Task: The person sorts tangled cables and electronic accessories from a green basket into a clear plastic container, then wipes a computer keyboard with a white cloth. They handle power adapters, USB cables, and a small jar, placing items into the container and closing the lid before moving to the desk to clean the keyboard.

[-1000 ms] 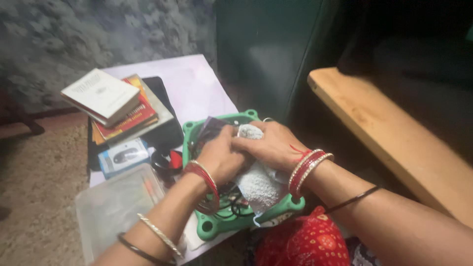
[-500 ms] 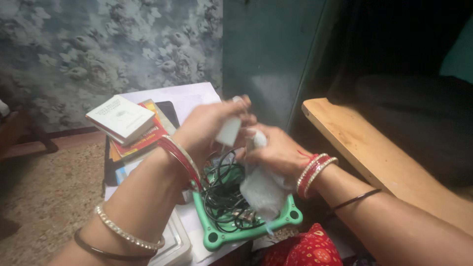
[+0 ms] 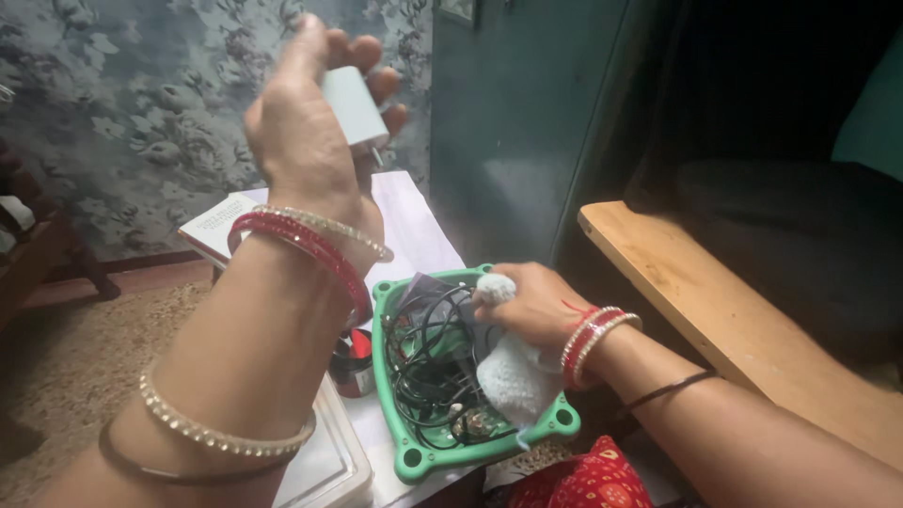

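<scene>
Raising left hand [image 3: 301, 122], grip on white charger [image 3: 355, 105], clear above green tray [image 3: 404, 461]; right hand [image 3: 529, 306] (inside rim) clutching white cloth [image 3: 513, 376]

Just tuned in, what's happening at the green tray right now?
A person's left hand is raised high, gripping a small white charger plug with its prongs pointing down to the right. The right hand rests in the green tray, pressing a white cloth beside a tangle of black cables. Books lie on the table behind, and a clear plastic box sits beside the tray.
</scene>
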